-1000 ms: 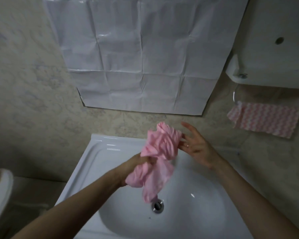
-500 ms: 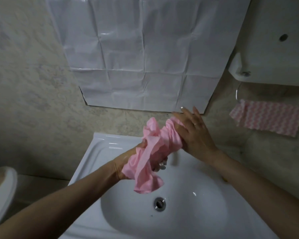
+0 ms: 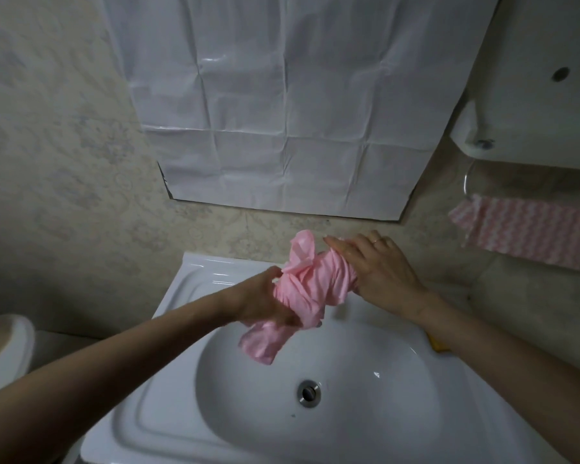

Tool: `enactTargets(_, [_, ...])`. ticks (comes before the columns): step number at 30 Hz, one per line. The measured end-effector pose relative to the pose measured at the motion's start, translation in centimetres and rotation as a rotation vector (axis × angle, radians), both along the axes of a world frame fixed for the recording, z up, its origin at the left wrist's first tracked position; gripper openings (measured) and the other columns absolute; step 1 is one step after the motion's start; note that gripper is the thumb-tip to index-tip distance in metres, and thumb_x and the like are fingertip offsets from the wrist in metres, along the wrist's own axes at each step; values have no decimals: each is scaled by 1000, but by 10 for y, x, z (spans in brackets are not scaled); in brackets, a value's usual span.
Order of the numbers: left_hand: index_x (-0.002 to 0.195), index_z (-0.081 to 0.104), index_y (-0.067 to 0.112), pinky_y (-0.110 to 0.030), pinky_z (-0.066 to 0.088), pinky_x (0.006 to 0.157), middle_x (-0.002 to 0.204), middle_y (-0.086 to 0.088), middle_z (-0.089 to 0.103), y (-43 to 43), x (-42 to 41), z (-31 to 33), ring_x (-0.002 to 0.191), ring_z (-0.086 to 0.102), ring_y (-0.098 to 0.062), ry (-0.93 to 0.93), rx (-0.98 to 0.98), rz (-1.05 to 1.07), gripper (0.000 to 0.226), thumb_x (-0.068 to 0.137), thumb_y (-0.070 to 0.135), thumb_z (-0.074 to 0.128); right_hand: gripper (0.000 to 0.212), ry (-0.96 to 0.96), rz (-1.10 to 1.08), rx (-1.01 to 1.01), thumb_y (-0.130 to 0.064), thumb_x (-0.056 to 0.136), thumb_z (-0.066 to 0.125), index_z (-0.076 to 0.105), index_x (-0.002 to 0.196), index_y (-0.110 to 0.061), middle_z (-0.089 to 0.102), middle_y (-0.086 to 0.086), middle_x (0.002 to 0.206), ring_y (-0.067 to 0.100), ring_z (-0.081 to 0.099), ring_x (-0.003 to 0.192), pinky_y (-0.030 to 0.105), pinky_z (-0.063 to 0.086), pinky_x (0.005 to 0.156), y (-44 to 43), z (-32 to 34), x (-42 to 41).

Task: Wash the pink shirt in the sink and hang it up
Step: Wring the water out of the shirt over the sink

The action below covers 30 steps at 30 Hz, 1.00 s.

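Both hands wring the crumpled, twisted pink shirt [image 3: 310, 289] above the glossy white sink [image 3: 168, 420]; left hand [image 3: 265, 301] grips its lower end, fingers curled round; right hand [image 3: 377, 269] clasps the upper end.

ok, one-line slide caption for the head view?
Left hand and right hand grip the twisted pink shirt above the white sink, one end hanging toward the drain.

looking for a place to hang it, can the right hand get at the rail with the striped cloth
Likely yes: nothing stands between the right hand and the rail, but the hand is busy gripping the shirt.
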<state>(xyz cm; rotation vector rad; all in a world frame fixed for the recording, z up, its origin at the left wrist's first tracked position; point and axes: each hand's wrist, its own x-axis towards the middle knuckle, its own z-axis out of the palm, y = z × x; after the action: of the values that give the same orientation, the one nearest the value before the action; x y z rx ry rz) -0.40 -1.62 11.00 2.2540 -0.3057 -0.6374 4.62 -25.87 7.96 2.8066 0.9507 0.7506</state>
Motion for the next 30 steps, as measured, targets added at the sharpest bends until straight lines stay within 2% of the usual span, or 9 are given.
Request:
enactTargets(3, [149,-5,21,-41,48,96,132,-11,56,-6,3,-10,108,61,-28,-210,191,-7,120,68,37,82,59,-72,-1,-30,-23,53,81,62,108,-21,59,10,94,29,46,87,36,35,73,3,-4,2])
enactTargets(5, [146,-20,24,-41,47,96,142,-11,45,-6,-1,-15,111,59,-30,-376,274,-63,126,70,41,79,58,-61,40,-26,-21,52,81,63,107,-19,59,15,102,32,45,99,43,41,85,5,-6,3])
enactTargets(7, [139,-26,37,-37,50,85,145,-8,32,-3,-4,-21,102,60,-30,-549,371,-120,121,73,46,75,73,-9,101,-22,-13,50,82,54,117,-17,59,19,115,38,50,107,49,51,85,9,-7,0])
enactTargets(11, [133,-22,49,-36,55,75,142,-6,30,1,-5,-39,89,64,-28,-684,443,-198,105,80,48,68,81,37,152,-48,-5,50,78,42,122,-16,62,14,115,32,60,79,33,56,62,11,-3,-6])
enactTargets(14, [144,10,35,-34,53,78,140,-3,32,0,-1,-41,93,63,-26,-647,476,-130,87,80,43,68,74,16,135,-80,-5,48,79,43,112,-15,61,9,97,27,55,74,31,52,59,11,-7,-4])
enactTargets(17, [136,37,17,-32,51,77,143,0,25,0,1,-39,92,63,-25,-600,427,-21,76,73,42,74,96,28,52,-80,-9,46,82,39,132,-13,56,7,91,26,53,73,31,49,61,12,-9,-4])
enactTargets(20, [130,48,20,-30,50,80,149,9,21,11,6,-36,102,59,-17,-591,284,-48,79,62,53,71,112,69,35,-29,-13,44,86,34,143,-14,54,7,92,25,52,76,32,50,63,14,-3,-7])
enactTargets(25, [127,40,24,-32,53,85,113,6,60,21,3,-34,101,62,-15,-203,-133,44,77,59,34,74,60,68,61,-28,-9,51,77,62,108,-11,55,11,94,28,53,79,34,50,64,14,7,-10])
enactTargets(30, [130,14,26,-14,47,53,104,-3,54,22,4,-32,79,59,-13,92,-276,104,88,72,0,74,43,0,101,-70,1,62,66,62,104,-9,52,25,124,36,55,89,38,52,72,17,14,-11])
